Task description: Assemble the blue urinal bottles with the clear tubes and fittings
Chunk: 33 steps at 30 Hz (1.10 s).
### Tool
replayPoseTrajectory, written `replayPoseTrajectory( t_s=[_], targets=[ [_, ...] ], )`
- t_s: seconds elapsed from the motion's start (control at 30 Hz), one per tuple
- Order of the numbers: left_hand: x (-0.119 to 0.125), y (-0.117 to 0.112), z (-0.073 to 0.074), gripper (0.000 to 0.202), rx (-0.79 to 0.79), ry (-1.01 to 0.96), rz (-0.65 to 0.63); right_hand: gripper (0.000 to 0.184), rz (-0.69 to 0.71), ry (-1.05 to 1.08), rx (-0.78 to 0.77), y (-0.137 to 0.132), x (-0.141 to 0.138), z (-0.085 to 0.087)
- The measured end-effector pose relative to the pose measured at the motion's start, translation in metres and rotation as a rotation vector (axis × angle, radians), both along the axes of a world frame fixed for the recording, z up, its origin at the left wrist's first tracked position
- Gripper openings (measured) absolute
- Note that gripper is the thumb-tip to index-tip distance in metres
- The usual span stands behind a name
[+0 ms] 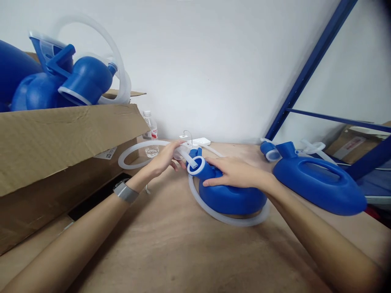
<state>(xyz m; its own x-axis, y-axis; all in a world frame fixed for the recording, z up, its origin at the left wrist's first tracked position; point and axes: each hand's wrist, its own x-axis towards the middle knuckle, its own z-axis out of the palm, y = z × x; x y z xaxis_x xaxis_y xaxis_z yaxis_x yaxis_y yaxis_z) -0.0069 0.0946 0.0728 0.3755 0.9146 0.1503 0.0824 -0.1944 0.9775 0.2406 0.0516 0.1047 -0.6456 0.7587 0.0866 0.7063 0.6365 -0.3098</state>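
A blue urinal bottle [233,198] lies on its side on the table, its white-rimmed mouth facing me and to the left. Across its upper side, just behind the neck, my right hand [232,171] grips it with the thumb toward me. My left hand [168,158] is closed around a translucent white hose [139,145] left of the mouth. A straight end of hose reaches from beside those fingers into the bottle's opening. More hose curves under and around the bottle. A blue cap-like part [194,153] shows behind the mouth, partly hidden.
An open cardboard box [73,142] at left holds several blue bottles [88,77] and hoses. Behind my left hand stand a clear water bottle [151,132] and a white power strip [200,142]. Another blue bottle [320,183] lies at right, near a blue metal rack [308,69].
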Motion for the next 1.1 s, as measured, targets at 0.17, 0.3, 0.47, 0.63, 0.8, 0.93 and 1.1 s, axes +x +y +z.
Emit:
replayPoseTrajectory(
  t_s=[0.17,0.3,0.47,0.63,0.8,0.93,1.1],
  targets=[
    [-0.016,0.008,-0.005,0.052,-0.179,0.114,-0.189,0.074,-0.039,-0.096,-0.115,0.004,0.015,0.007],
    [-0.023,0.003,0.006,0.05,-0.313,0.477,-0.334,0.075,-0.052,-0.117,-0.123,0.007,0.023,0.008],
    [-0.027,-0.003,0.013,0.068,-0.266,0.777,-0.32,0.065,-0.005,-0.061,-0.09,0.006,0.022,0.007],
    [-0.012,-0.024,0.005,0.034,0.453,0.961,-0.125,0.065,0.022,-0.011,-0.004,0.0,0.013,0.006],
    [0.018,-0.053,0.021,0.027,0.944,1.004,0.095,0.059,0.074,0.017,-0.001,0.0,0.012,0.004],
    [0.022,-0.055,0.033,0.047,0.928,0.888,-0.045,0.06,0.087,0.032,-0.037,0.003,0.014,0.002],
    [0.018,-0.041,0.028,0.055,0.91,0.623,-0.253,0.057,0.096,0.055,-0.042,0.004,0.014,0.002]
  ],
)
